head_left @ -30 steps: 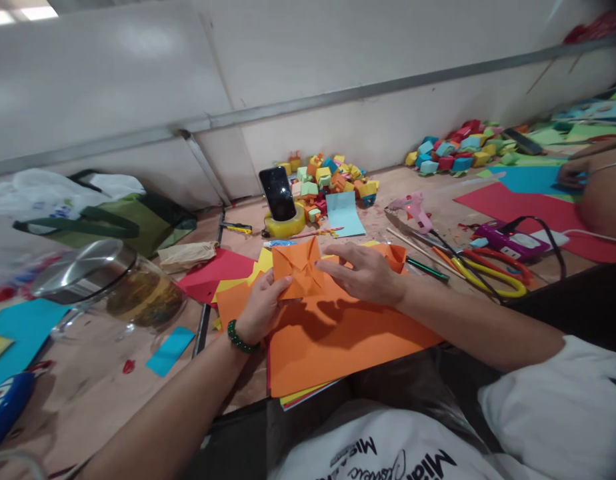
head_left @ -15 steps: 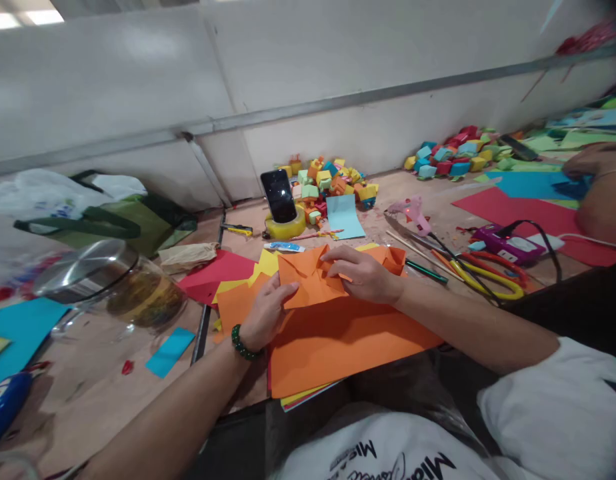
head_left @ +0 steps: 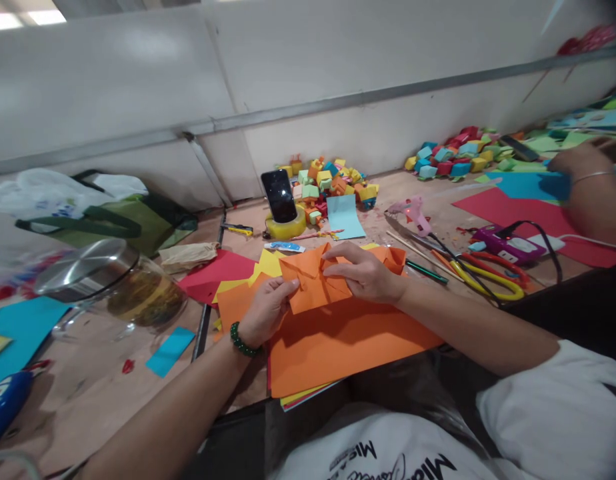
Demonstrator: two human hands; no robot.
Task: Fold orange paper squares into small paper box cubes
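A creased, partly folded piece of orange paper (head_left: pixel 308 293) is held up between my hands. My left hand (head_left: pixel 268 307), with a green bead bracelet on the wrist, pinches its left edge between thumb and fingers. On the right side, my right hand (head_left: pixel 365 273) grips a raised fold with its fingertips. Beneath lies a large orange sheet (head_left: pixel 333 353) on top of a stack of coloured paper at the table's front edge. Another folded orange piece (head_left: pixel 394 259) lies just behind my right wrist. Yellow and red sheets (head_left: pixel 223 270) spread out to the left.
A phone (head_left: pixel 279 195) leans on a yellow tape roll, with small paper cubes (head_left: pixel 333 177) behind. To the right are a pink glue gun (head_left: pixel 412 215), scissors (head_left: pixel 488 280) and a purple power strip (head_left: pixel 511 243). A glass teapot (head_left: pixel 143 293) stands left. A co-worker's hand (head_left: pixel 588 163) is far right.
The orange paper has tilted slightly, its lower edge now a little lower on the left. My hands keep nearly the same places and grips. The co-worker's hand has shifted left and up.
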